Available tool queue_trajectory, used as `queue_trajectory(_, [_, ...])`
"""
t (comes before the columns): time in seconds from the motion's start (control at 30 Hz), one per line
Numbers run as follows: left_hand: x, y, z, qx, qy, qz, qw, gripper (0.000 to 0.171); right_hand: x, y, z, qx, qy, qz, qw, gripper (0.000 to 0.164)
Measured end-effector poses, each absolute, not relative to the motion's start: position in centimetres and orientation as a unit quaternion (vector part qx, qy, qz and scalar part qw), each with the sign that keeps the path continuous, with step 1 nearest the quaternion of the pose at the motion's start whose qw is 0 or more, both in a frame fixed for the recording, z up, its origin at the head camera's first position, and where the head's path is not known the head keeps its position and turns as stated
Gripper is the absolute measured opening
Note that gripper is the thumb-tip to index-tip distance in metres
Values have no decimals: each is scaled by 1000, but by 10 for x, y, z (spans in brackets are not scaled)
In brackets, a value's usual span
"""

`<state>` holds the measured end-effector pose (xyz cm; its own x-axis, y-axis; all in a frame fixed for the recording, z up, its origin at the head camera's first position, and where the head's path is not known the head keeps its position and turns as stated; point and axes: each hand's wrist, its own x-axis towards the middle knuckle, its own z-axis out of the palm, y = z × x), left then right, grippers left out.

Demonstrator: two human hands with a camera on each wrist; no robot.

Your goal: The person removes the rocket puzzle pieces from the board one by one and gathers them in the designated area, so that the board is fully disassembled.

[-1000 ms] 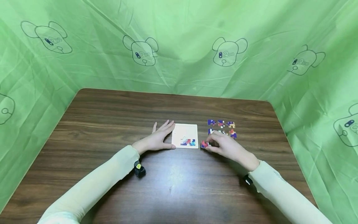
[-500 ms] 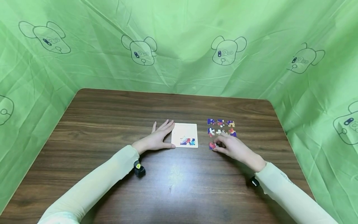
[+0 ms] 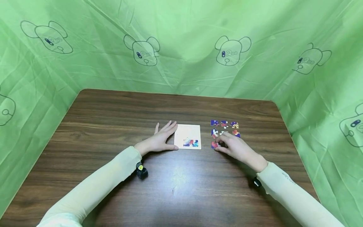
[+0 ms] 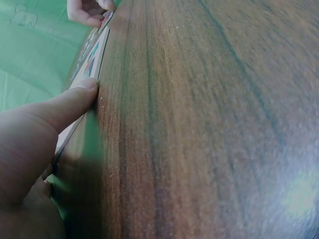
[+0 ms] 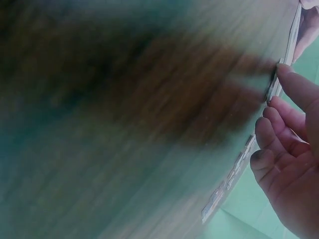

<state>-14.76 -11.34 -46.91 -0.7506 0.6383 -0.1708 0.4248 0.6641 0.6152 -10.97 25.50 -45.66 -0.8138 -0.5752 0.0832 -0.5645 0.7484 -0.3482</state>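
A white square puzzle tray [image 3: 185, 132] lies on the table, with a few joined colourful pieces [image 3: 190, 143] in its lower right part. My left hand [image 3: 157, 142] rests at the tray's left side, fingers spread and straight; its thumb [image 4: 82, 94] touches the near left corner. To the right of the tray, my right hand [image 3: 238, 149] pinches a red and purple puzzle piece [image 3: 214, 145] between thumb and index finger. In the right wrist view the piece shows edge-on, at or just above the tabletop. Part of it is hidden under the fingers.
Behind the right hand, loose puzzle pieces lie in rows, among them a purple one [image 3: 214, 123] and an orange one [image 3: 234, 125]; the hand partly covers the nearer row. The brown wooden table [image 3: 122, 110] meets green curtains [image 3: 187, 78] at the back and sides.
My right hand has carried the red and purple piece rightward, away from the tray's edge, then slightly back toward the loose rows. The left hand stays at the tray.
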Motion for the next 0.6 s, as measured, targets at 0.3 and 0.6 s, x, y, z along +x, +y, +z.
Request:
queue_trajectory(0.3, [-146, -115, -470, 302, 891, 279, 191, 104, -109, 256, -459, -298, 938, -178, 9, 28])
queue_trajectory(0.6, [-147, -115, -469, 302, 892, 278, 186, 104, -110, 257, -458, -286, 939, -189, 14, 27])
